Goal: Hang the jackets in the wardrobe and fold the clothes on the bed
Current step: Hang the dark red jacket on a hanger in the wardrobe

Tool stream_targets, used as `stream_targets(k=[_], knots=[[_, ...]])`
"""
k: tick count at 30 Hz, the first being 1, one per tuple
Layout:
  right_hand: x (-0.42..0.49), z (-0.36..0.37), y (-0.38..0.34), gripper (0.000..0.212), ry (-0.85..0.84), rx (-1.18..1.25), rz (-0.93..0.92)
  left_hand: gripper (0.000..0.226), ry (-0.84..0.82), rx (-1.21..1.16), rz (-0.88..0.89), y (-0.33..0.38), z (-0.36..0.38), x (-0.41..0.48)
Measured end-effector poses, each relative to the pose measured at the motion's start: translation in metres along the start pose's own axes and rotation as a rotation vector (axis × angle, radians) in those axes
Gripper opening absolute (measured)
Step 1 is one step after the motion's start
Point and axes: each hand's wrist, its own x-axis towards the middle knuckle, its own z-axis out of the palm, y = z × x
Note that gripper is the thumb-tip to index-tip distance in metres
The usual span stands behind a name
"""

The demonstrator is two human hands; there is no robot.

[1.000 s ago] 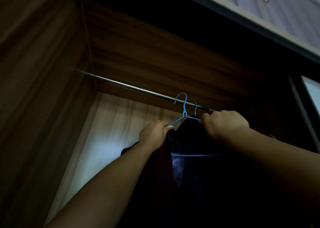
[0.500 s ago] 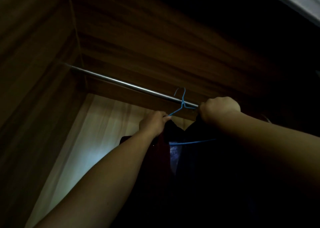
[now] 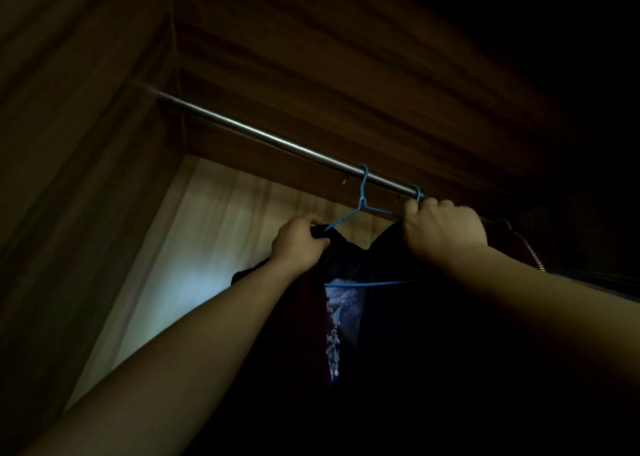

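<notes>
Blue hanger (image 3: pixel 363 192) hooked on rail (image 3: pixel 277 142), frame centre. Left hand (image 3: pixel 300 240) grips dark jacket (image 3: pixel 398 317) shoulder; right hand (image 3: pixel 445 232) clenches jacket's other shoulder.

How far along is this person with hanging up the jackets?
Done: the blue hanger's hook looks looped over the metal rail, carrying a dark jacket. In hand: the left hand and right hand grip the jacket's shoulders, apparently settling it. Left: letting go; the folding part of the job is out of view, so it cannot be judged.
</notes>
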Motion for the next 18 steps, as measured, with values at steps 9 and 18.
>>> stream_targets(k=[9,18], knots=[[-0.052,0.006,0.025,0.049,0.005,-0.128,0.094,0.043,0.000,0.087,-0.301,0.002,-0.001,-0.032],[-0.048,0.000,0.034,0.030,-0.021,0.056,0.006,0.048,-0.135,0.043,-0.222,0.006,-0.015,-0.052]])
